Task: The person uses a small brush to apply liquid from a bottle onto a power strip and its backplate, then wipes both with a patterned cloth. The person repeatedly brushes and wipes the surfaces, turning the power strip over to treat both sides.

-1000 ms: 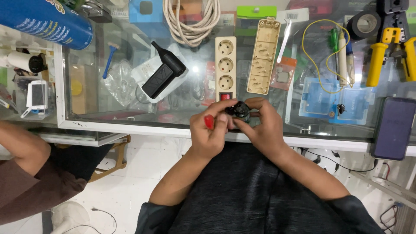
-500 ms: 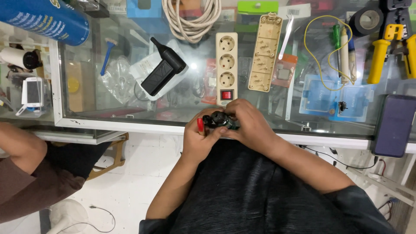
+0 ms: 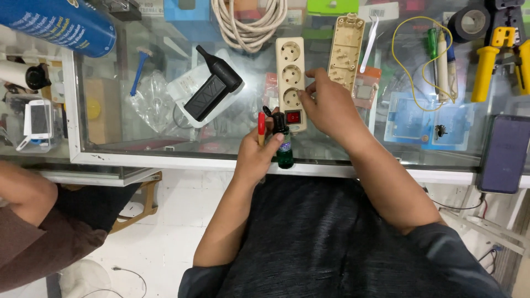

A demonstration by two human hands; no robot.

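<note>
A: Holding check first, left hand (image 3: 255,157)?

B: Left hand's grip is closed around a small dark green bottle (image 3: 285,149) with a black cap, upright, right at the near edge of the glass worktop (image 3: 165,146). A red-handled tool (image 3: 261,126) is pinched in the same hand, sticking up beside the bottle. Can't tell the tool's tip.

A: Right hand (image 3: 330,105)?

B: Out over the worktop, fingertips (image 3: 308,91) on the cream three-socket power strip (image 3: 291,77), at its right edge near the lowest socket. Fingers curled and pinched, thumb side touching the strip. Whether something tiny sits between the fingers, cannot tell.

A: Strip position?

B: Lying flat on the glass, lengthwise away from the person, red switch (image 3: 293,117) at the near end, just beyond the bottle. Opened strip housing (image 3: 345,52) lies just right of it, parallel.

A: Other stuff?

B: Coiled white cable (image 3: 249,22) at the far edge, black nozzle-shaped device (image 3: 212,91) on a plastic bag to the left, blue can (image 3: 55,25) far left. Yellow wire loop (image 3: 419,60), screwdrivers (image 3: 439,60), yellow-handled crimper (image 3: 499,52), black tape roll (image 3: 469,22) to the right, dark phone (image 3: 505,154) at the right edge. Another person's arm (image 3: 27,198) at lower left, well apart.
</note>
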